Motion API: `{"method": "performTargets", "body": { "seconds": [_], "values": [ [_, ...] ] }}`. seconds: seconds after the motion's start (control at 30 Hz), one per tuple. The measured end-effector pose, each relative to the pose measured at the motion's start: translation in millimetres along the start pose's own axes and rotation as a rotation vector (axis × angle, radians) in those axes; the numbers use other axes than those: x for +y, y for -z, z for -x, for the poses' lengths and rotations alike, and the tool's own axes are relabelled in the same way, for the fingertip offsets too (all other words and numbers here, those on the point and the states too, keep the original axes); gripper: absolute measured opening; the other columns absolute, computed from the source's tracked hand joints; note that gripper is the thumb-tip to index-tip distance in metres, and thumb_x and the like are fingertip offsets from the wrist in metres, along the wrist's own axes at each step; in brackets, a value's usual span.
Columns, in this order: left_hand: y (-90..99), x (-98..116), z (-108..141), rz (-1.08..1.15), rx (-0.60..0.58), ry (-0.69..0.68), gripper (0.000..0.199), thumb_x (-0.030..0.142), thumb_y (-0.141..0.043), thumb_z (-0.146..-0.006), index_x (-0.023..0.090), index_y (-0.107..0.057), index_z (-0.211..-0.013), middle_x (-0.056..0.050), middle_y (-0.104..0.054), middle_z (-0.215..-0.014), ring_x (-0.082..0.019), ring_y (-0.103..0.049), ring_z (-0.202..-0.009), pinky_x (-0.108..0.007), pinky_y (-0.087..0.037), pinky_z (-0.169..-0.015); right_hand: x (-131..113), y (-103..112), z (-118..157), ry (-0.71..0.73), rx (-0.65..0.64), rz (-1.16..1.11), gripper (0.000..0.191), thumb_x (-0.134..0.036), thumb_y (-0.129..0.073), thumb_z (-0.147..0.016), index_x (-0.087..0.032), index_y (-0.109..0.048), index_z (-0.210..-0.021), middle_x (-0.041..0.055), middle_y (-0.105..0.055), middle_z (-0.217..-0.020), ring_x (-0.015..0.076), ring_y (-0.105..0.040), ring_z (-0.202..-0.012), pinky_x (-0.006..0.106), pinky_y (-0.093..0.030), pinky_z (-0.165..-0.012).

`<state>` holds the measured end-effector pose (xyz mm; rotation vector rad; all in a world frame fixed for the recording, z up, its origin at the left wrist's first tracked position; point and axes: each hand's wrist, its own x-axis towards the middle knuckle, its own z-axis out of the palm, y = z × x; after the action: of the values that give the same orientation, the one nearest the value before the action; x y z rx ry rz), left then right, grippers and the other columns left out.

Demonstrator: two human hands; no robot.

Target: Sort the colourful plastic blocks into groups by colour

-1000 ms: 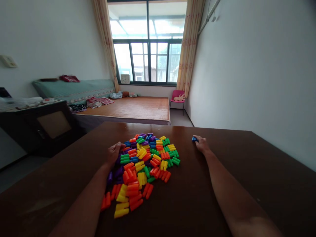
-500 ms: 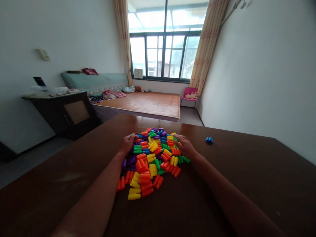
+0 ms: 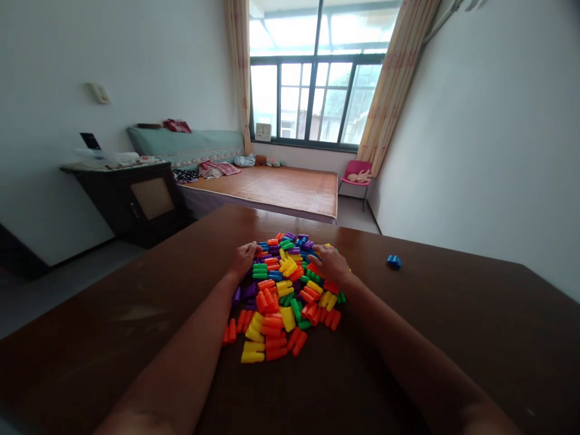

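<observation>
One heap of blocks, too overlapped to count, on one worktop. Left hand: fingers curled at the heap's left edge; right hand: fingers part-extended over its right side; neither's hold can be told. One blue block lies apart, right.

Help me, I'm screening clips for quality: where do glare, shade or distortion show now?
Head view throughout: the window blows out white up top, its frame leaning; the table shows pale glare at left, dark shade along its near side; the blocks read clearly.
</observation>
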<state>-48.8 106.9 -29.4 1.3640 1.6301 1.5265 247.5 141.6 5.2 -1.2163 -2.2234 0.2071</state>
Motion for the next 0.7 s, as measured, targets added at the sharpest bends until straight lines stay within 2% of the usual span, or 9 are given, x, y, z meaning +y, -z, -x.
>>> {"method": "performTargets", "body": {
  "seconds": [0.07,0.17,0.27,0.37,0.43,0.5,0.6,0.7],
  "values": [
    [0.2,2,1,0.005,-0.002,0.009,0.059,0.069,-0.051,-0.074,0.014,-0.07,-0.075,-0.009,-0.072,-0.076,-0.022,-0.065,-0.074,-0.032,-0.05,-0.07,-5,-3,-7,0.0,-0.052,0.014,0.03,-0.045,-0.064,-0.08,-0.027,-0.068,-0.104,0.0079,-0.07,-0.1,0.0239,-0.063,-0.091,0.035,-0.048,-0.081],
    [0.5,3,2,0.013,-0.007,0.028,0.06,0.07,-0.052,-0.073,0.014,-0.07,-0.076,-0.009,-0.072,-0.075,-0.022,-0.065,-0.072,-0.032,-0.05,-0.07,-9,2,-11,0.045,-0.12,-0.081,0.028,-0.044,-0.068,-0.076,-0.03,-0.068,-0.101,0.0033,-0.071,-0.091,0.0205,-0.064,-0.082,0.031,-0.048,-0.077],
    [0.7,2,1,0.015,-0.003,0.02,0.06,0.07,-0.053,-0.072,0.013,-0.071,-0.076,-0.009,-0.072,-0.074,-0.022,-0.064,-0.071,-0.032,-0.05,-0.069,2,18,-6,0.027,-0.057,-0.185,0.026,-0.04,-0.063,-0.079,-0.027,-0.067,-0.1,0.0031,-0.071,-0.088,0.019,-0.064,-0.079,0.03,-0.049,-0.073],
    [0.4,3,1,0.021,-0.005,0.021,0.061,0.071,-0.054,-0.071,0.013,-0.071,-0.076,-0.009,-0.072,-0.075,-0.022,-0.064,-0.072,-0.032,-0.05,-0.07,40,40,8,-0.075,0.127,-0.182,0.023,-0.034,-0.057,-0.081,-0.022,-0.064,-0.099,0.0046,-0.069,-0.089,0.0182,-0.063,-0.077,0.03,-0.048,-0.07],
    [0.1,6,1,0.025,-0.003,0.034,0.061,0.072,-0.055,-0.069,0.013,-0.071,-0.074,-0.009,-0.072,-0.075,-0.021,-0.064,-0.072,-0.031,-0.05,-0.07,76,53,21,-0.17,0.268,-0.063,0.019,-0.027,-0.056,-0.079,-0.021,-0.062,-0.095,0.006,-0.068,-0.09,0.0199,-0.062,-0.081,0.032,-0.048,-0.073],
    [0.1,11,2,0.021,0.003,0.048,0.061,0.072,-0.056,-0.067,0.013,-0.071,-0.074,-0.008,-0.072,-0.075,-0.021,-0.064,-0.071,-0.031,-0.051,-0.069,113,61,34,-0.235,0.339,0.066,0.017,-0.02,-0.056,-0.075,-0.02,-0.06,-0.091,0.0064,-0.067,-0.091,0.022,-0.06,-0.087,0.034,-0.046,-0.079],
    [0.9,17,5,-0.008,0.005,0.052,0.061,0.072,-0.056,-0.066,0.013,-0.071,-0.074,-0.008,-0.072,-0.076,-0.02,-0.064,-0.07,-0.03,-0.05,-0.068,152,63,49,-0.267,0.245,0.074,0.021,-0.008,-0.052,-0.069,-0.021,-0.058,-0.085,0.0043,-0.068,-0.091,0.0208,-0.061,-0.088,0.034,-0.045,-0.083],
    [1.8,19,6,-0.039,0.004,0.044,0.061,0.072,-0.054,-0.068,0.013,-0.071,-0.074,-0.008,-0.071,-0.073,-0.02,-0.063,-0.068,-0.03,-0.049,-0.066,168,59,51,-0.302,0.126,-0.039,0.025,-0.002,-0.046,-0.066,-0.022,-0.056,-0.077,0.0017,-0.068,-0.087,0.0174,-0.064,-0.083,0.029,-0.046,-0.079]
  ]
}}
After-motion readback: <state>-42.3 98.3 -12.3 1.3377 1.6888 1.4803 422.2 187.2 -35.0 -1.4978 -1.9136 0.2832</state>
